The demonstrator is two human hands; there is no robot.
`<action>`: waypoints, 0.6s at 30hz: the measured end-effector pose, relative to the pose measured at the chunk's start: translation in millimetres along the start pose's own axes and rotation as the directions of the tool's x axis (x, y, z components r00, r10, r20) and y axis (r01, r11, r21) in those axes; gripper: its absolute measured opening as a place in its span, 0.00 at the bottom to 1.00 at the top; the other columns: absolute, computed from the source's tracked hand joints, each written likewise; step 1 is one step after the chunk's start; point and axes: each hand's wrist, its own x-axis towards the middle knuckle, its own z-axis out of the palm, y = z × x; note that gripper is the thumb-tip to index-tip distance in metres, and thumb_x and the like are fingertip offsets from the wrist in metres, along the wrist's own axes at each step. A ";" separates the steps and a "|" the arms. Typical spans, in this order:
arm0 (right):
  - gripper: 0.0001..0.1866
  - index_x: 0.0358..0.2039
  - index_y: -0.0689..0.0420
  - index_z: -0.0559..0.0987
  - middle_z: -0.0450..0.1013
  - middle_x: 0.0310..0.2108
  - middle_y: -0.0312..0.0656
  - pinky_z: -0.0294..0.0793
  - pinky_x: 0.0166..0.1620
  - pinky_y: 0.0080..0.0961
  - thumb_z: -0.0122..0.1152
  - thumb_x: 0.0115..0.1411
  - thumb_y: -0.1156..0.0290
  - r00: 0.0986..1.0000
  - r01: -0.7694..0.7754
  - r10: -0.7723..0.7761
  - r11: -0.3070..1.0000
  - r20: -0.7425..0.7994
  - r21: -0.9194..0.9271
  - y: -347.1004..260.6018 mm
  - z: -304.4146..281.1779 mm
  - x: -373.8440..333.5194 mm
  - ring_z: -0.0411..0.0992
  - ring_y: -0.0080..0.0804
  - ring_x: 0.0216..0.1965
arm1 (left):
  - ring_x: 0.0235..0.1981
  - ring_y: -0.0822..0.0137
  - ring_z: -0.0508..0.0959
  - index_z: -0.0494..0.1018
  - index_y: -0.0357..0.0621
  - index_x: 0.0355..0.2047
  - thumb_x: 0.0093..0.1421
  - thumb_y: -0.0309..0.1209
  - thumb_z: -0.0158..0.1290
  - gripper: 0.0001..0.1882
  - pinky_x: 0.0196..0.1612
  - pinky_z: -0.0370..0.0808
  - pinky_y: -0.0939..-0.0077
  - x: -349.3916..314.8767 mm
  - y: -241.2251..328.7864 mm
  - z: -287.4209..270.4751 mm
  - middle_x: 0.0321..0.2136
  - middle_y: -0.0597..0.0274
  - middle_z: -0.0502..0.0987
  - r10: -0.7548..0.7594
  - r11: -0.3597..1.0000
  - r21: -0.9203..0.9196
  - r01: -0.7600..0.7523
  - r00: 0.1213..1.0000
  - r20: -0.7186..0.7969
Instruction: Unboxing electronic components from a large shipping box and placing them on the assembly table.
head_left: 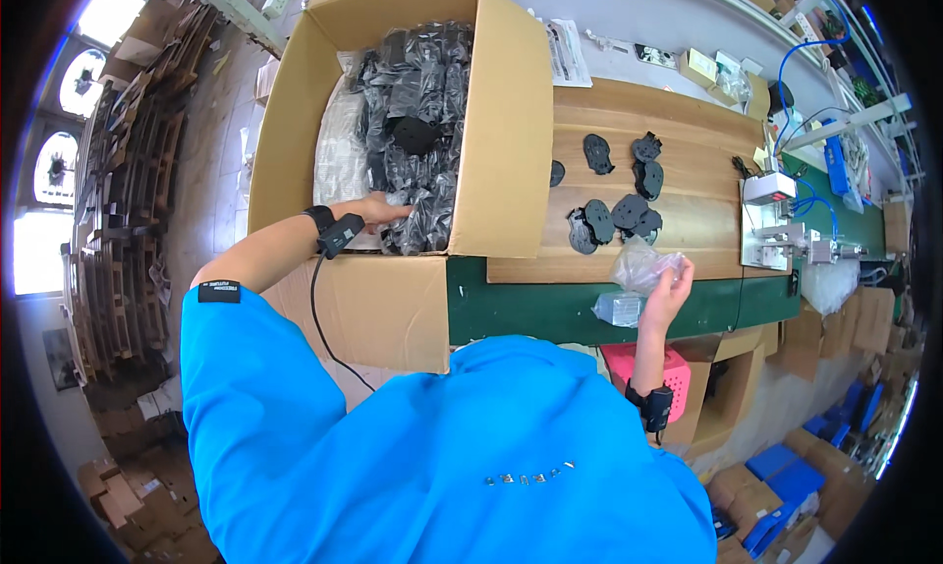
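My left hand (381, 210) reaches into a large open cardboard box (506, 141) and rests on a heap of black parts in clear plastic bags (417, 122); its fingers are half buried among the bags, so whether it holds one is unclear. My right hand (668, 291) is raised over the bench's front edge and grips a crumpled, empty-looking clear plastic bag (640, 264). Several loose black flat parts (614, 215) lie on a wooden board (678, 161) just beyond that hand.
A small metal fixture with blue hoses (776, 220) stands at the board's right end. A green bench edge (550, 309) runs below it, and a pink basket (678, 367) sits under my right arm. Cartons and blue boxes (786, 476) crowd the floor.
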 end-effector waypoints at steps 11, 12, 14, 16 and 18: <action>0.13 0.46 0.58 0.70 0.68 0.37 0.35 0.68 0.45 0.21 0.45 0.61 0.83 0.961 -0.009 -0.037 0.986 0.273 0.166 -75.5 68.5 -27.3 0.67 0.22 0.39 | 0.17 0.72 0.67 0.79 0.38 0.31 0.50 0.55 0.62 0.29 0.18 0.61 0.72 -89.2 36.9 -74.1 0.18 0.65 0.71 0.078 0.995 0.063 -0.082 0.995 0.058; 0.12 0.45 0.59 0.70 0.69 0.37 0.36 0.68 0.46 0.21 0.45 0.61 0.81 0.950 -0.026 -0.032 0.984 0.312 0.178 -76.7 68.0 -27.9 0.68 0.22 0.39 | 0.19 0.73 0.69 0.77 0.37 0.33 0.50 0.50 0.63 0.25 0.20 0.64 0.72 -101.4 35.3 -81.7 0.20 0.64 0.72 0.181 0.983 -0.013 -0.181 0.983 0.039; 0.10 0.42 0.59 0.72 0.71 0.35 0.38 0.68 0.47 0.22 0.45 0.60 0.79 0.917 -0.059 -0.027 0.978 0.397 0.201 -81.4 67.6 -27.9 0.70 0.23 0.38 | 0.22 0.73 0.72 0.76 0.36 0.38 0.50 0.45 0.63 0.25 0.23 0.69 0.73 -127.9 36.4 -99.7 0.24 0.64 0.74 0.306 0.951 0.067 -0.300 0.945 -0.116; 0.10 0.40 0.60 0.73 0.73 0.34 0.39 0.70 0.48 0.22 0.45 0.60 0.74 0.853 0.000 -0.156 0.954 0.497 0.299 -101.4 80.6 -29.5 0.72 0.23 0.38 | 0.23 0.73 0.73 0.75 0.32 0.41 0.49 0.41 0.63 0.26 0.27 0.72 0.75 -147.5 34.4 -118.8 0.24 0.62 0.75 0.422 0.907 0.104 -0.409 0.875 -0.237; 0.14 0.38 0.61 0.74 0.76 0.34 0.43 0.73 0.46 0.23 0.46 0.62 0.65 0.768 0.002 -0.237 0.930 0.595 0.368 -121.3 93.8 -28.2 0.74 0.26 0.40 | 0.27 0.72 0.75 0.74 0.32 0.45 0.50 0.39 0.63 0.27 0.31 0.73 0.77 -160.1 36.0 -136.0 0.31 0.60 0.78 0.439 0.893 0.061 -0.446 0.833 -0.337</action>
